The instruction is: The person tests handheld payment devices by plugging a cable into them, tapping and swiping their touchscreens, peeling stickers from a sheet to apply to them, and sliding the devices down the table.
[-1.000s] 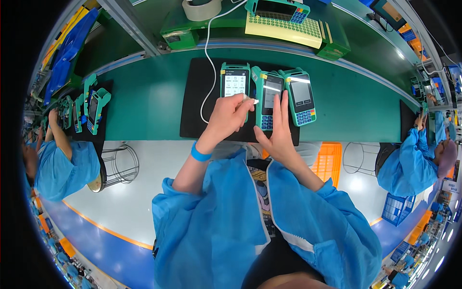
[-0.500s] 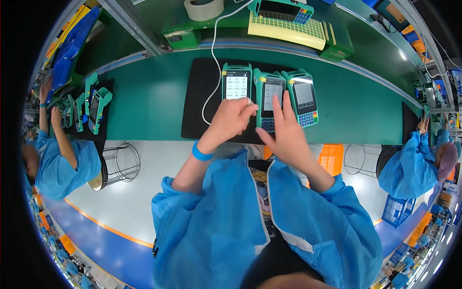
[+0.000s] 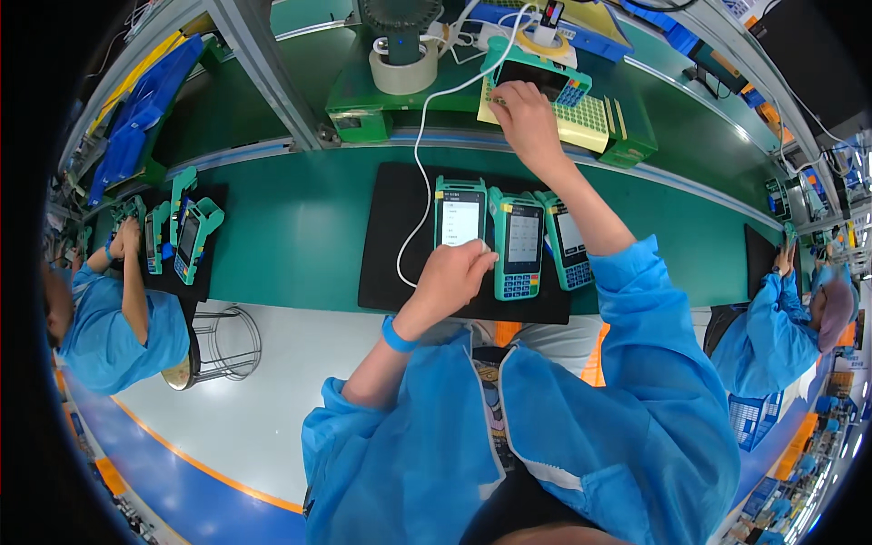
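Note:
My left hand (image 3: 451, 282) is closed in a pinch on the white cable (image 3: 420, 163), its whitish end peeking out at the fingertips. It covers the keypad of the left teal-cased payment terminal (image 3: 461, 218), whose screen shows a list. Beside that lie a second terminal (image 3: 524, 241) with a lit screen and a third terminal (image 3: 570, 238), partly behind my right forearm. My right hand (image 3: 527, 118) reaches up to the shelf, fingers bent and slightly apart, over the yellow sheet of green dots (image 3: 581, 123) and before another terminal (image 3: 545, 77) with a dark screen.
A black mat (image 3: 386, 245) lies under the terminals on the green bench (image 3: 300, 227). On the green shelf (image 3: 363, 104) stand a tape roll (image 3: 404, 73) and a yellow roll (image 3: 545, 45). Co-workers in blue sit left (image 3: 123, 318) and right (image 3: 772, 318), with more terminals (image 3: 191, 241) at left.
My right hand has left the middle terminal and risen to the shelf. My left hand stays over the left terminal, whose screen went from icons to a list. The view has tilted up.

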Demonstrator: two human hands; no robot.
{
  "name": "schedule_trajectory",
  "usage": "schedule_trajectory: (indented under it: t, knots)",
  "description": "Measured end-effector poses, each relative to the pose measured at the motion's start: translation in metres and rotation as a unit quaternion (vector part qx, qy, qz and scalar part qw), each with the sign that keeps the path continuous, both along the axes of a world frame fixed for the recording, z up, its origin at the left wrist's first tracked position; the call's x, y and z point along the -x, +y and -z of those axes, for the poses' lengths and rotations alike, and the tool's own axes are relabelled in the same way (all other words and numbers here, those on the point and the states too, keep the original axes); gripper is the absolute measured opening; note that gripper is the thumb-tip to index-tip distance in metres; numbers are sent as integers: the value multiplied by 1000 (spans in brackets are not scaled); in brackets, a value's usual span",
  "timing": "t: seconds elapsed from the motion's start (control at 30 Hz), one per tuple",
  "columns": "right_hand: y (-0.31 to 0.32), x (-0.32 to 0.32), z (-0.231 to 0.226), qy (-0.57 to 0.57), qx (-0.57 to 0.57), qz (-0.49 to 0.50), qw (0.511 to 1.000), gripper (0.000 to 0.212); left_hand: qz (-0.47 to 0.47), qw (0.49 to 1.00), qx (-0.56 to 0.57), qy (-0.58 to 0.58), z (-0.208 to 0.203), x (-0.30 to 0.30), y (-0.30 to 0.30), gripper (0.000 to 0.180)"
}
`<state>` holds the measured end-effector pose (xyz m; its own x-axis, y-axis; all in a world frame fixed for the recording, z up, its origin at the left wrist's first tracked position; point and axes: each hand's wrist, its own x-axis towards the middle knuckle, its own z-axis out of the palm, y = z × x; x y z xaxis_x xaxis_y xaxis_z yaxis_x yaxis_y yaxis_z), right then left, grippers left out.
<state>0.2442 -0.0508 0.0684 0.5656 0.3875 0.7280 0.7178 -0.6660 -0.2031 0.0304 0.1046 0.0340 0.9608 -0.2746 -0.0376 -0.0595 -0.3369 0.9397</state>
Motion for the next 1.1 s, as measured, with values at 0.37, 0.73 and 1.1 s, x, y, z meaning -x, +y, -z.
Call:
schedule_trajectory:
  t: [0.37,0.73,1.1]
  knots:
    - [-11,5,-1,11,9,-7,1000,18,-12,992,-27,-126,11,-1,-1,29]
    - [-7,6,-2,12,-3,-12,1000,16,-21,991,-26,-128,11,1,-6,27]
    - [-47,69,-22,387,-56,-119,913,14,-78,960,-117,-243,-15,3,-41,28]
